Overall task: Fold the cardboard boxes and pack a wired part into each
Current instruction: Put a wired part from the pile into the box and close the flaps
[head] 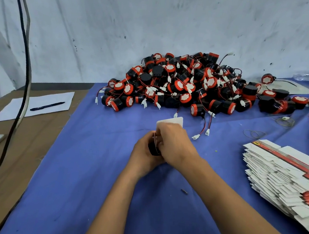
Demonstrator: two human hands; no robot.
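1. head view: my left hand point(143, 151) curls round the black wired part point(154, 149) above the blue cloth point(92, 149).
2. my right hand point(174, 142) pinches the white box point(172, 121).
3. judgement: card is light and creasable; i'd grip its edges.

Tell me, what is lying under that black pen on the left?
The pen lies on a white sheet of paper, which rests on the brown table surface. Whether anything is beneath the paper cannot be seen, as the sheet covers it.
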